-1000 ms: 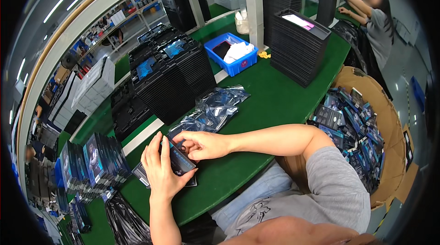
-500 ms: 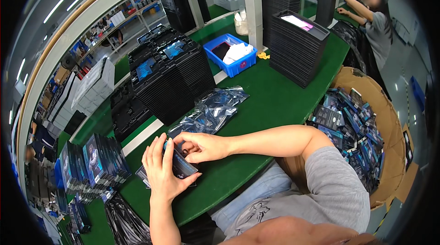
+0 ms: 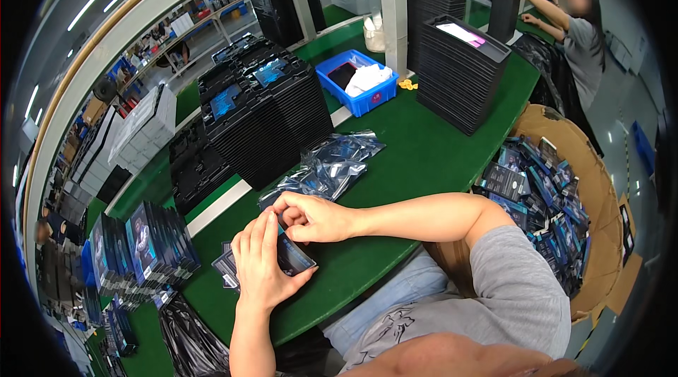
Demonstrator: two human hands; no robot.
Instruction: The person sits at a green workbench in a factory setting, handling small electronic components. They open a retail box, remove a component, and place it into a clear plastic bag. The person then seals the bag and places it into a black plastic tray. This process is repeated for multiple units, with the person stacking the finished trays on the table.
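A small dark box (image 3: 295, 257) with blue print is between my hands at the near edge of the green table. My left hand (image 3: 261, 257) spans it, fingers together over the left side and thumb along its near edge. At the far end of this box my right hand (image 3: 316, 218) has its fingers curled in a pinch; the exact grip is hidden. Another dark flat box (image 3: 224, 267) lies partly beneath my left hand. Just beyond my hands, crumpled clear plastic bags (image 3: 328, 165) lie in a heap.
Stacked black trays (image 3: 268, 119) stand beyond the bags, and more black trays (image 3: 459, 73) rise farther right. A blue bin (image 3: 374, 99) holds white cloth. Piled boxes (image 3: 152, 246) stand at left. At right, a large carton (image 3: 600, 236) holds many boxes. A co-worker (image 3: 583, 45) reaches across the far right.
The fingers of my left hand have drawn together, and that hand has shifted slightly right. The box has moved a little right with it. My right hand has risen slightly, its fingers more curled.
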